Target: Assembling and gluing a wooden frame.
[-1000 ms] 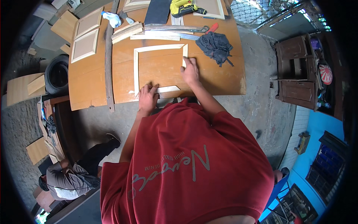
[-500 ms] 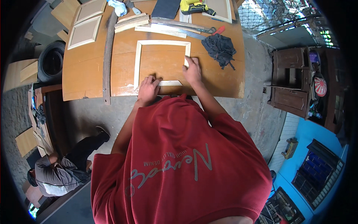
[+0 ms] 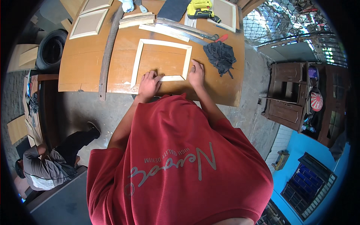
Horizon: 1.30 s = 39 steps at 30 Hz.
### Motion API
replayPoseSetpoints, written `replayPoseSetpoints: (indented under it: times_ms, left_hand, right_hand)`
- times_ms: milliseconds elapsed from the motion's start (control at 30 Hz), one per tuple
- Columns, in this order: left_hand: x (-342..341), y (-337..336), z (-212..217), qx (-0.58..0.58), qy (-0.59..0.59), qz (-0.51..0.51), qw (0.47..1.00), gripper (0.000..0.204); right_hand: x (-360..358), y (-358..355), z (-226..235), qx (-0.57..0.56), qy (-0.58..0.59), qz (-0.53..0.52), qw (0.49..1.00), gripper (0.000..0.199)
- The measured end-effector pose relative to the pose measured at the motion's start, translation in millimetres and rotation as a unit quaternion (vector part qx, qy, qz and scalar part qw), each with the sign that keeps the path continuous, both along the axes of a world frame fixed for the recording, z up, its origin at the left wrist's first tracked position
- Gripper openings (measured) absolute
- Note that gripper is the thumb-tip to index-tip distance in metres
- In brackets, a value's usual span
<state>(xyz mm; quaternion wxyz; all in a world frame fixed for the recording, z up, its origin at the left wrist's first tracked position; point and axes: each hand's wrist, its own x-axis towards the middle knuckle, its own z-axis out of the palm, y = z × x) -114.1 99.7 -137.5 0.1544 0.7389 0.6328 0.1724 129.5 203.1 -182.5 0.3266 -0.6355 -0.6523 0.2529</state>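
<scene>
On the tabletop in front of me lies a pale wooden frame point(image 3: 165, 43), with its far, left and right strips joined. A short strip with slanted ends point(image 3: 174, 78) lies along the near side, its right end meeting the frame's right side at the corner. My left hand point(image 3: 150, 84) has its fingers closed over the left end of that strip, hiding the near left corner. Just outside the right side rests my right hand point(image 3: 196, 75), index finger stretched forward and nothing visible in its grasp.
The brown wooden table point(image 3: 123, 67) also holds a dark crumpled cloth point(image 3: 219, 56), a yellow-black power tool point(image 3: 198, 9), scissors point(image 3: 213, 37), wood strips point(image 3: 137, 20), a long dark bar point(image 3: 108, 56) and panelled frames point(image 3: 89, 23). Another person point(image 3: 48, 165) is at the lower left.
The near strip has come up against the frame's right side, closing the gap there. My right hand has let go of the right side and shifted outside it. The view has tilted slightly.
</scene>
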Motion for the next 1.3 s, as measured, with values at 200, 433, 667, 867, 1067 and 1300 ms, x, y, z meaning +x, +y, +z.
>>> replayPoseSetpoints:
  times_ms: [200, 433, 667, 867, 1067, 1300]
  left_hand:
    - [-2.4, 9.4, -4.4, -0.008, 0.003, -0.032, 0.999, 0.037]
    - [-1.5, 15.5, -5.4, 0.014, 0.003, -0.024, 1.0, 0.038]
    - [1.3, 19.7, -2.8, 0.005, 0.006, -0.019, 1.0, 0.043]
    - [-0.3, 15.6, 12.0, 0.029, -0.019, 0.028, 0.999, 0.066]
    - [-20.8, -1.8, 16.1, 0.071, -0.052, 0.185, 0.979, 0.091]
    - [-49.9, -28.5, -4.0, 0.065, -0.042, 0.306, 0.949, 0.075]
  right_hand:
    - [17.2, 9.4, -25.9, -0.063, 0.12, -0.004, 0.991, 0.035]
    - [10.1, 5.0, -16.1, -0.034, 0.08, 0.001, 0.996, 0.034]
    - [11.8, 3.8, -21.5, 0.003, 0.068, 0.001, 0.998, 0.033]
    - [7.7, -5.3, 7.1, -0.058, 0.09, 0.031, 0.994, 0.042]
    - [20.7, -33.8, 43.8, -0.076, 0.011, 0.172, 0.982, 0.065]
    - [24.3, -42.0, 44.5, -0.129, -0.018, 0.211, 0.969, 0.072]
